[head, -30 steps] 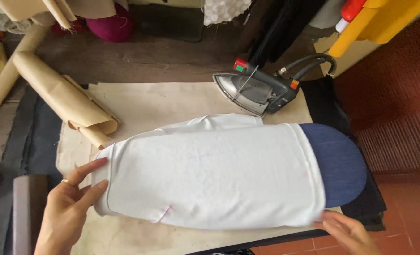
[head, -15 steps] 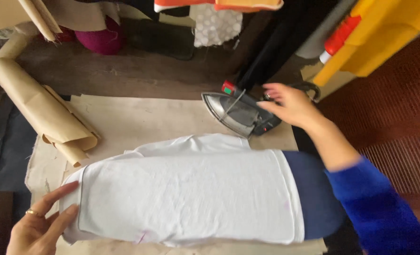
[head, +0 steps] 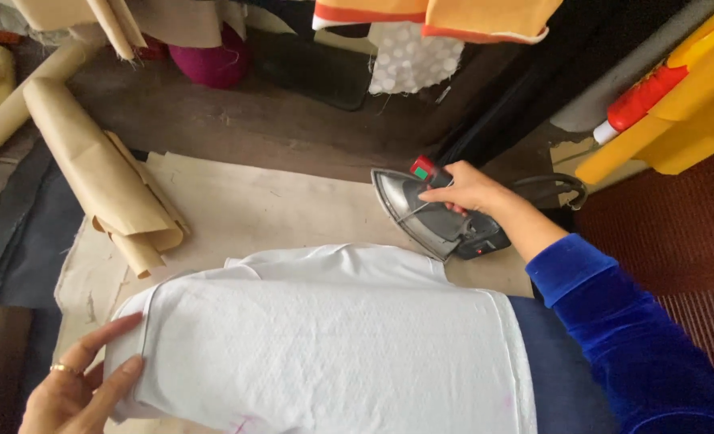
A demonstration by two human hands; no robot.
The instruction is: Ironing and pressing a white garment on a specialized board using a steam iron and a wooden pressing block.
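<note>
1. Brown paper [head: 277,209] covers the table; a white garment [head: 333,345] lies flat across it.
2. My left hand [head: 80,390] rests open, fingers on its edge; my right hand [head: 465,189], arm outstretched, seemingly grips the iron [head: 433,217] just beyond.

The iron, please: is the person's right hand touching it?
Touching. The head view shows the right hand wrapped over the handle of the iron.

The handle of the iron [head: 437,217] is hidden under the right hand [head: 463,190], the near edge of the white garment [head: 333,345] and the left hand's [head: 76,390] wrist are cut off by the near edge, and the yellow object [head: 678,104] at far right is cropped.
</note>
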